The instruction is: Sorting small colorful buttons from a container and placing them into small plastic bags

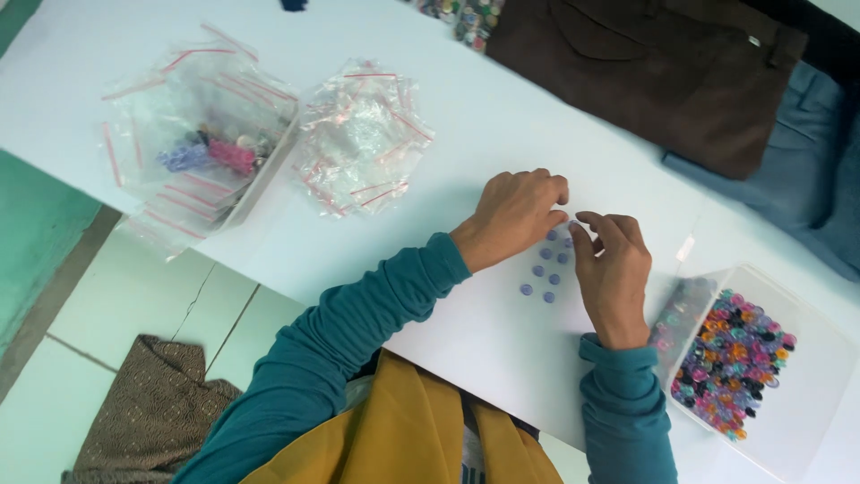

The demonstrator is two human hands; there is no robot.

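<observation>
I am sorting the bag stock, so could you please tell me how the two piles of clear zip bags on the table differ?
The left pile sits in a tray and covers purple and pink pieces; the right pile lies bare on the white table and looks empty. The left is spread flatter, the right more crumpled. Both are clear with red zip strips.

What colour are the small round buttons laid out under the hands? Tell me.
Pale blue-purple buttons, laid in rows on the white table; seen in the head view.
</observation>
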